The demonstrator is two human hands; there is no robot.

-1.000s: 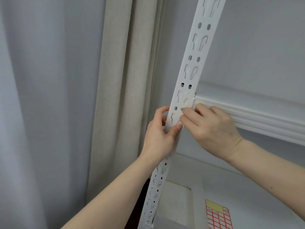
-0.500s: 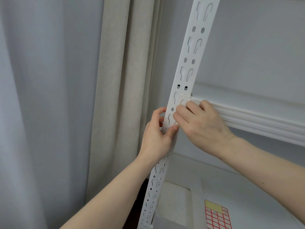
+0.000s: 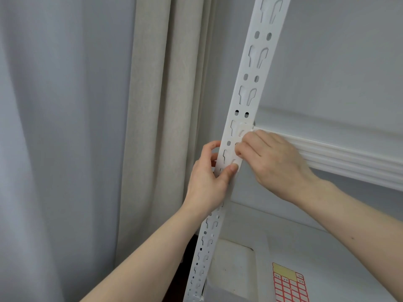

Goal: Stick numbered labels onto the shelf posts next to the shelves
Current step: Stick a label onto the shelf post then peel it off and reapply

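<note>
A white slotted shelf post [image 3: 254, 68] runs up the middle of the view. A pale label [image 3: 242, 131] lies on the post beside the end of the upper shelf rail [image 3: 340, 158]. My left hand [image 3: 207, 182] grips the post from the left, its thumb pressing the label's lower edge. My right hand [image 3: 274, 162] presses the label against the post with its fingertips. A sheet of red-bordered numbered labels [image 3: 290, 284] lies on the lower shelf [image 3: 327, 247].
Beige and grey curtains [image 3: 152, 127] hang close to the left of the post. A grey wall stands behind the shelves. A white container [image 3: 231, 267] sits on the lower shelf by the post's foot.
My right hand's fingers have shifted slightly down and left along the label. The view has drifted a little; my left hand keeps its grip on the post.
</note>
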